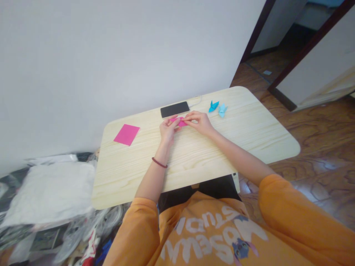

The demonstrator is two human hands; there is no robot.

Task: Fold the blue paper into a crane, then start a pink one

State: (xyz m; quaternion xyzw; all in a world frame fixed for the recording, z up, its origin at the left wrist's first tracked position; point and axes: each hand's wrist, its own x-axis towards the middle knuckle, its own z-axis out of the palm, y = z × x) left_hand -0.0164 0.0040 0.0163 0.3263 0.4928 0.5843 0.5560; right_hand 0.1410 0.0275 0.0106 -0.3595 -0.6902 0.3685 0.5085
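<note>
Orange sweatshirt lay nearest; at twelve o'clock, left hand and right hand pinched folded pink paper, and a slackened pinch risked it springing open.

The head-worn camera looks forward and down from above the person's chest, so the orange sweatshirt fills the bottom edge of the frame and both forearms reach away from it. It sits fairly near the left hand and right hand, which appear just beyond the middle of the frame on a pale wood-grain table, while a white wall and doorway fill the top; the view seems rolled slightly, though wide-lens bending makes that hard to judge.
</note>
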